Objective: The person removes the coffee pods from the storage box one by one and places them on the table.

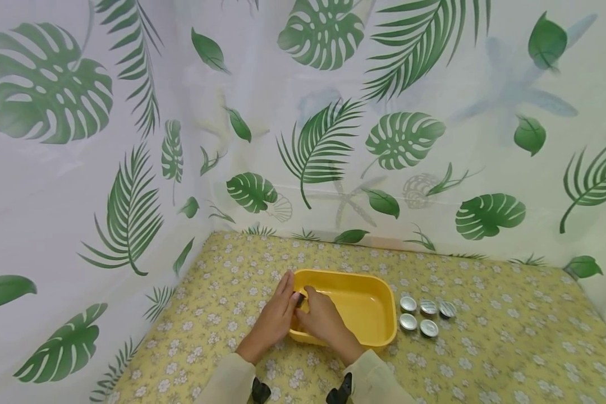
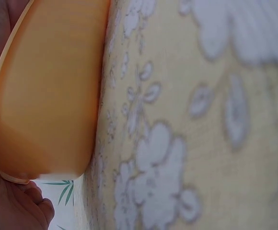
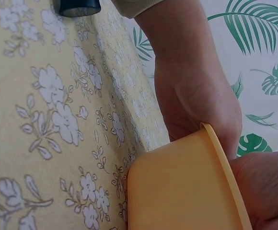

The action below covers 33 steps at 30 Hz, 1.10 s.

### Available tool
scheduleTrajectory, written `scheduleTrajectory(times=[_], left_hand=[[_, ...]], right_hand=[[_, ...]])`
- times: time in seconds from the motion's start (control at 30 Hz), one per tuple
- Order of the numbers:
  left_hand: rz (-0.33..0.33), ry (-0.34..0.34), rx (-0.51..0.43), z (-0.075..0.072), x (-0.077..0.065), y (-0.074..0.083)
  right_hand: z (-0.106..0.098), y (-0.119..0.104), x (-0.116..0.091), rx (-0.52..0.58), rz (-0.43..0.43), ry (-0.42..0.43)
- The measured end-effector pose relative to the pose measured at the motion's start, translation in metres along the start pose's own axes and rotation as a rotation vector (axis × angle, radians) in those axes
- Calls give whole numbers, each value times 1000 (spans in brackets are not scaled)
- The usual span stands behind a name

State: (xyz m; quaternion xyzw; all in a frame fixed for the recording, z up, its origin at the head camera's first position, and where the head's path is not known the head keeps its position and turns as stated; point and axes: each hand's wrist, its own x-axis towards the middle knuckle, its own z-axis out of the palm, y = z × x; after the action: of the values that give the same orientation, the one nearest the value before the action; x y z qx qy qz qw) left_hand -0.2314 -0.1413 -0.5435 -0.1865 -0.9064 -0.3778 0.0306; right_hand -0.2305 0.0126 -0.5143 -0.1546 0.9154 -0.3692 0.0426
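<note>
Both hands meet over the left end of a yellow plastic basin (image 1: 368,276). Between them is a small black object (image 1: 300,299), mostly covered by fingers, so its kind cannot be told. My left hand (image 1: 272,320) reaches over the basin's left rim and holds the object with its thumb on the near side. From the right, my right hand (image 1: 322,315) pinches the same object, its wrist crossing the near rim. Low in the left wrist view, curled fingertips (image 2: 42,208) show beyond the basin wall (image 2: 52,96). The basin hides the grips in both wrist views.
Several small round jars with silver lids (image 1: 428,306) stand in two rows right of the basin. A yellow floral cloth (image 1: 485,348) covers the surface. Leaf-printed white sheets (image 1: 414,185) rise behind it and at the left.
</note>
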Motion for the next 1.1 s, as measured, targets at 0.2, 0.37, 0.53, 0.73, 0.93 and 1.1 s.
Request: scheduleTrajectory(times=[0.2, 0.37, 0.53, 0.73, 0.93, 1.1], left_hand=[[-9, -6, -7, -1, 0, 1], [-18, -11, -4, -1, 0, 1], [-20, -8, 4, -1, 0, -1], [-27, -5, -1, -1, -1, 0], [-27, -6, 1, 1, -1, 0], [-27, -16, 12, 1, 1, -1]], right_hand=[[0, -2, 5, -21, -13, -19], [1, -2, 7, -21, -25, -32], [2, -4, 7, -34, -56, -14], [2, -6, 5, -22, -39, 0], [2, -3, 7, 1, -14, -6], [1, -3, 7, 19, -12, -1]])
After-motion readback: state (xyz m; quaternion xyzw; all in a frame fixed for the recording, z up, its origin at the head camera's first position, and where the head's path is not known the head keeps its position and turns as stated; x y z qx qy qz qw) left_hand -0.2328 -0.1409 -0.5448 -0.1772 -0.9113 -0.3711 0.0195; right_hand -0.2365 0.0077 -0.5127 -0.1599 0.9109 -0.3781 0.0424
